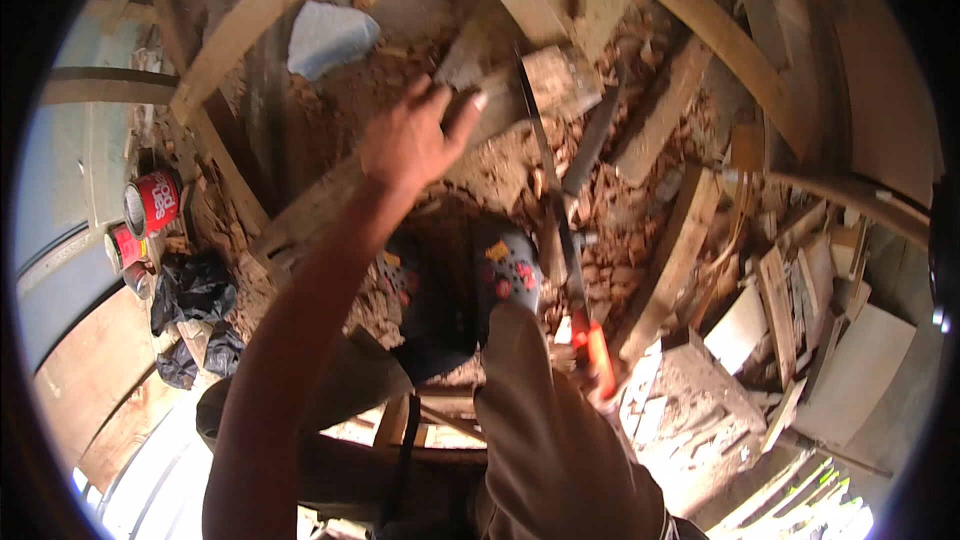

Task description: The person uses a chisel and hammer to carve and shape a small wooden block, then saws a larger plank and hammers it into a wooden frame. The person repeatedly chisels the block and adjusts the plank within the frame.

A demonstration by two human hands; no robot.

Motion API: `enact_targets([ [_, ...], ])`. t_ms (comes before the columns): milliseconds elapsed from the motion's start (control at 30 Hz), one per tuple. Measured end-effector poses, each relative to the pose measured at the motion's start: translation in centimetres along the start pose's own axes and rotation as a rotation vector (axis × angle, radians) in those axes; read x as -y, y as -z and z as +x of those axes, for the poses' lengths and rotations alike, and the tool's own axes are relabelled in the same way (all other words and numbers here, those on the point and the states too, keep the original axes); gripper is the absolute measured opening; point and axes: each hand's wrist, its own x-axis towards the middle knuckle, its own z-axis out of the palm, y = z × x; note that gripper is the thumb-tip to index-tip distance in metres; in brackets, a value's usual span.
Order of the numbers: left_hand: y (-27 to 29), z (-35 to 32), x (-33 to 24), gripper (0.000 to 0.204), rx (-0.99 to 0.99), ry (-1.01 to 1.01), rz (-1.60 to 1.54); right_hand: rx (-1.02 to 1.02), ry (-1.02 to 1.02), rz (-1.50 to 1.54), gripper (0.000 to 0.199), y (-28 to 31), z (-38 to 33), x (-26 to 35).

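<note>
A wooden board (567,80) lies slantwise across the ground in front of my feet. Over it is my left hand (412,143), thumb spread away from the fingers; whether the palm presses on the wood is hidden. A handsaw (562,230) with a long dark blade and an orange handle runs up from the lower right, its far part crossing the board close to the right end. My right hand (607,387) is closed round the saw's handle, partly lost in glare and behind my knee.
Wood shavings and chips (640,70) cover the ground. Offcuts (675,250) are heaped on the right. A pale blue-white fragment (330,38) lies at the far left. Red cans (155,202) and a black plastic bag (190,290) are at the left. My dark clogs (506,265) stand below the board.
</note>
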Motion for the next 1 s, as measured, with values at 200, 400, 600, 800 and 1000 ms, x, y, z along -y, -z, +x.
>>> enact_targets([
  [200, -0.2, 0.2, 0.3, 0.054, 0.000, -0.066, 0.023, 0.064, -0.009, -0.043, 0.026, 2.2, -1.7, 4.7],
  [400, 0.4, 0.5, 0.0, 0.044, -0.068, -0.106, -0.032, 0.016, 0.074, -0.070, 0.027, -0.8, 2.2, 1.6],
  [600, 0.0, 0.2, 0.1, 0.046, -0.054, -0.083, -0.045, 0.143, -0.084, -0.103, 0.036, 4.5, -6.5, 3.2],
  [800, 0.5, 0.1, -0.1, 0.045, 0.040, -0.072, 0.018, 0.061, -0.009, -0.181, 0.046, 4.3, -7.9, 2.1],
  [1000, 0.1, 0.3, 0.0, 0.049, -0.090, -0.104, -0.017, 0.091, -0.094, -0.105, 0.054, 2.4, -3.7, 2.7],
])
